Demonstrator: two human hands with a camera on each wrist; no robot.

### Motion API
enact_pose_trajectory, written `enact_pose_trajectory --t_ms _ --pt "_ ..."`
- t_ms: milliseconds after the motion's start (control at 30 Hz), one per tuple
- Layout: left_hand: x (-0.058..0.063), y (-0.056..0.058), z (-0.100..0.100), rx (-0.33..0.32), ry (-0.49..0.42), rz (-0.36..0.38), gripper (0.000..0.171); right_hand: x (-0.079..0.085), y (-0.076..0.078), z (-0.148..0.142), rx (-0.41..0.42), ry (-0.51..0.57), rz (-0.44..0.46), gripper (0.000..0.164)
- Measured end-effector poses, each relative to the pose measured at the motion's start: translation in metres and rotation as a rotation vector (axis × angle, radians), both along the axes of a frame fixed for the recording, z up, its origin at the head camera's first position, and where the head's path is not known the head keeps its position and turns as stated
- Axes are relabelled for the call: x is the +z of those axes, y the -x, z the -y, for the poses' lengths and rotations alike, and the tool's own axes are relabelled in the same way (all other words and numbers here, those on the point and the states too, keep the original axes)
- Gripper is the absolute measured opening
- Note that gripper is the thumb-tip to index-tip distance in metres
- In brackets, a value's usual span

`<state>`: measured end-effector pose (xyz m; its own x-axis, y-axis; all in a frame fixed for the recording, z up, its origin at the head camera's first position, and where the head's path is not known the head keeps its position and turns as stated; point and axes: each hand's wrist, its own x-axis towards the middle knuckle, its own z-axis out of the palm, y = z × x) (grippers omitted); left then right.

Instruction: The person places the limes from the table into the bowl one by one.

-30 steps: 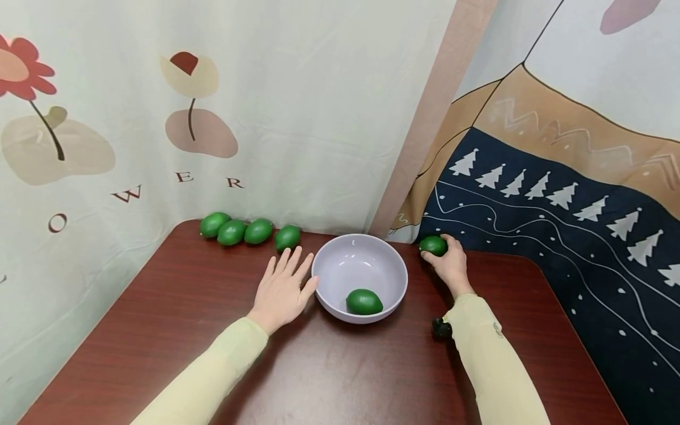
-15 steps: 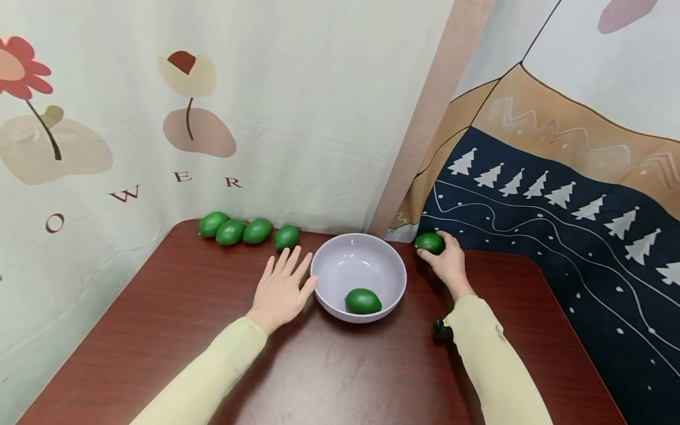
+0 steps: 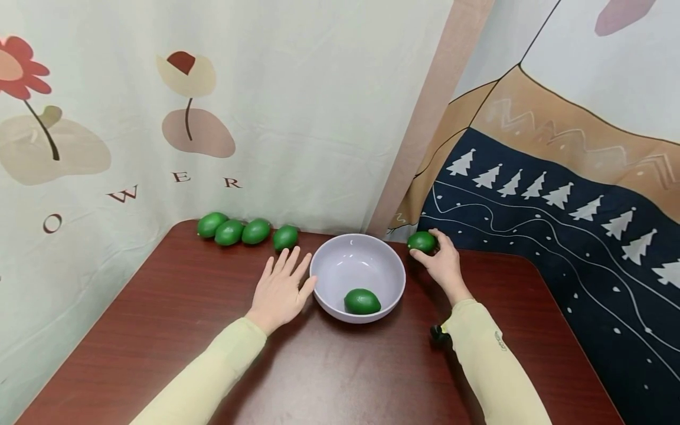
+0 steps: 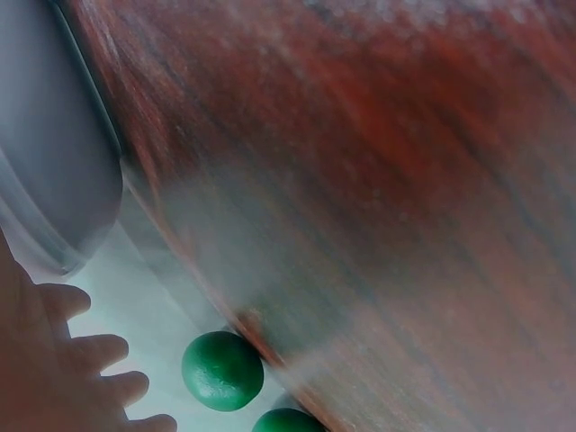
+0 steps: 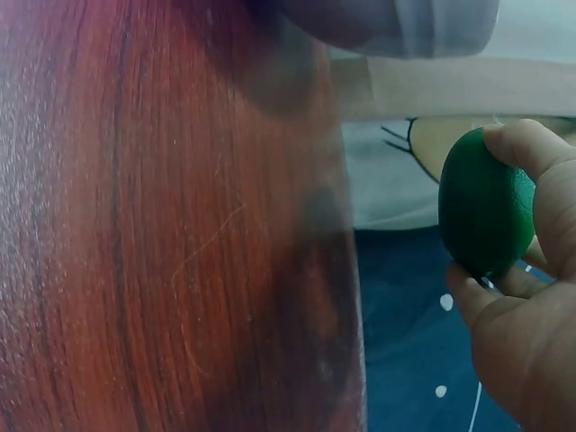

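My right hand (image 3: 445, 267) pinches a green lime (image 3: 421, 242) between thumb and fingers, to the right of a lavender bowl (image 3: 347, 260) near the table's back edge. In the right wrist view the thumb and fingertips grip opposite ends of this lime (image 5: 484, 202). Another lime (image 3: 362, 301) lies inside the bowl, toward its near wall. My left hand (image 3: 278, 292) has its fingers spread beside the bowl, thumb right at the left rim. Just beyond those fingertips sits a lime (image 3: 285, 237); the left wrist view shows it as a round green end (image 4: 223, 371).
Several limes, among them a middle lime (image 3: 229, 232), line the back left edge of the dark red wooden table (image 3: 340, 366). A pale curtain (image 3: 297, 118) hangs right behind that edge. On the right is a navy patterned cloth (image 3: 510, 218).
My right hand has moved slightly left toward the bowl, carrying the lime with it. The left hand and the bowl stay in place.
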<state>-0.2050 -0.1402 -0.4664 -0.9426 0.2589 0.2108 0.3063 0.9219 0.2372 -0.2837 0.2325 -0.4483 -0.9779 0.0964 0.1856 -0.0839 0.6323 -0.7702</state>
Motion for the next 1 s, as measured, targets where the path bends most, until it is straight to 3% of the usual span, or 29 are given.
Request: enact_pose_trajectory --t_ms 500,1000 --pt "-0.003 0.001 -0.001 0.004 -0.003 -0.044 0.062 0.008 -0.011 0.012 0.061 0.033 -0.022 0.073" --pt "-0.002 0.0 -0.001 0.006 -0.007 -0.024 0.063 0.02 -0.031 0.035 0.147 0.069 -0.02 0.07"
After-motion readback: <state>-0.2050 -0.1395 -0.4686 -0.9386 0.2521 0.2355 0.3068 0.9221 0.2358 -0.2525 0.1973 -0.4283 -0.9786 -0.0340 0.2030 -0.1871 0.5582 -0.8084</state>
